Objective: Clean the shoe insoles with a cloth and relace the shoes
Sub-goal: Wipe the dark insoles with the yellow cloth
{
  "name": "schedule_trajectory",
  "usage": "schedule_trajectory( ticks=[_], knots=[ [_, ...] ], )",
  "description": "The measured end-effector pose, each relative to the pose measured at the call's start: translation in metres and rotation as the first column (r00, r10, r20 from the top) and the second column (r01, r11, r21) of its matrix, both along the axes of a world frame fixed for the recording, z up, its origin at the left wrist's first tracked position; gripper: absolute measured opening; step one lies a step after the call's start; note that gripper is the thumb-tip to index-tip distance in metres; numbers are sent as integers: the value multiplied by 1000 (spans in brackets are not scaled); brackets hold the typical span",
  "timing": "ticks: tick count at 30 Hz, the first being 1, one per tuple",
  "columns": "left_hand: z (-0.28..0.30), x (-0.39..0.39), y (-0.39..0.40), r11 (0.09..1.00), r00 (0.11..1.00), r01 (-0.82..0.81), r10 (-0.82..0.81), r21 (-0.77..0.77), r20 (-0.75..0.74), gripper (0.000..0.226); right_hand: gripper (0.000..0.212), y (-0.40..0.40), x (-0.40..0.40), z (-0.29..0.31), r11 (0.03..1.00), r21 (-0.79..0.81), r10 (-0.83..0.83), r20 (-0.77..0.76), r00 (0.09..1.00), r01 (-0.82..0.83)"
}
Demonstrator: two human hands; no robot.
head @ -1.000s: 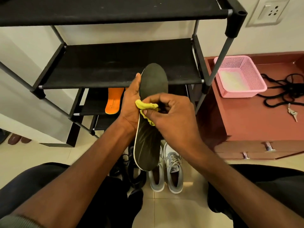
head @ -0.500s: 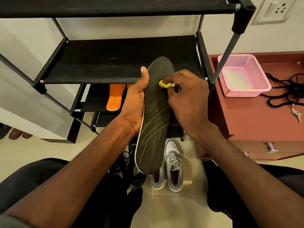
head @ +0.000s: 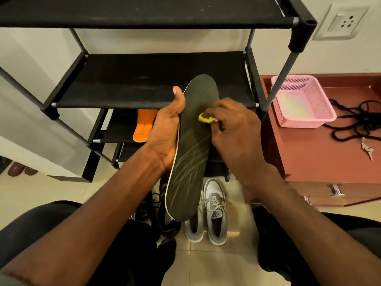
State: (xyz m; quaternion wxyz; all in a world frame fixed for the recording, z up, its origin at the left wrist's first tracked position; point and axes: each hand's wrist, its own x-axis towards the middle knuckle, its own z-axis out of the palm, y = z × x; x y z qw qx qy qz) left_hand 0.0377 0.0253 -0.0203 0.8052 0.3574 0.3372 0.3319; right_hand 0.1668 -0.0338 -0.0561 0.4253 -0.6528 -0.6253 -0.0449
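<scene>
A long, dark olive insole (head: 191, 145) with a matte, felt-like top and a thin pale foam edge is held upright in front of a black shoe rack (head: 144, 79), its rounded toe end up and its heel end low over the floor; faint pale streaks fan across its lower half. The left hand (head: 165, 131) cradles the insole's left edge from behind, palm cupped, thumb extended up along the rim and the other fingers hidden behind the insole. The right hand (head: 237, 131) presses a small, crumpled yellow cloth (head: 207, 119) against the insole's upper middle, the cloth bunched and pinched between thumb and curled fingertips. The rack has flat black fabric shelves on grey metal tubes with black plastic joints. On a lower shelf lies a smooth orange insole (head: 143, 126), partly hidden by the left hand. Below the dark insole, on glossy cream floor tiles, stands a pair of grey-and-white sneakers (head: 208, 215), the right one laced; dark shoes (head: 162, 213) sit just beside them, mostly hidden. To the right is a reddish-brown wooden cabinet (head: 319, 162) with metal drawer pulls, carrying a pink perforated plastic basket (head: 303, 102), a tangle of black shoelaces (head: 354, 122) and metal keys (head: 368, 150).
</scene>
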Motion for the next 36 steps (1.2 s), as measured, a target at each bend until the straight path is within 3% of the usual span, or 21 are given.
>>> schedule_trajectory(
  ticks=[4, 7, 11, 14, 19, 22, 25, 28, 33, 36],
  knots=[
    [0, 0, 2, 1000, 1000, -15, 15, 0, 24, 63, 23, -1, -3, 9, 999, -48, -11, -86, 996, 7],
    [-2, 2, 7, 999, 998, -37, 37, -16, 45, 73, 29, -16, -22, 16, 984, -123, 93, -246, 965, -126],
    [-4, 2, 16, 992, 991, -127, 128, -11, 37, 67, 26, -24, -37, 14, 974, -44, 188, -391, 901, -222],
    [-1, 5, 12, 990, 990, -143, 143, -9, 20, 62, 23, -18, -35, 9, 984, -13, 159, -371, 915, -177],
    [-2, 12, -1, 996, 997, -80, 80, 27, -3, 63, 26, 1, -11, 5, 1000, 5, -15, -134, 991, 16],
    [-1, 10, -2, 995, 997, -82, 82, 51, -9, 59, 24, 16, 12, 7, 992, 53, -111, -91, 990, 116],
    [3, 6, -2, 995, 997, -69, 71, 65, -37, 48, 22, 21, 22, 8, 986, 66, -137, -168, 976, 150],
    [6, 5, -3, 998, 998, -53, 53, 45, -15, 51, 22, 21, 24, 11, 984, 52, -151, -267, 952, 171],
    [4, 9, -2, 997, 999, 30, -29, -66, 15, 63, 26, 6, -3, 14, 997, -66, -52, -242, 969, 37],
    [1, 11, 1, 998, 1000, -24, 25, -63, 14, 67, 24, -9, -27, 18, 991, -112, 14, -484, 875, -79]
  ],
)
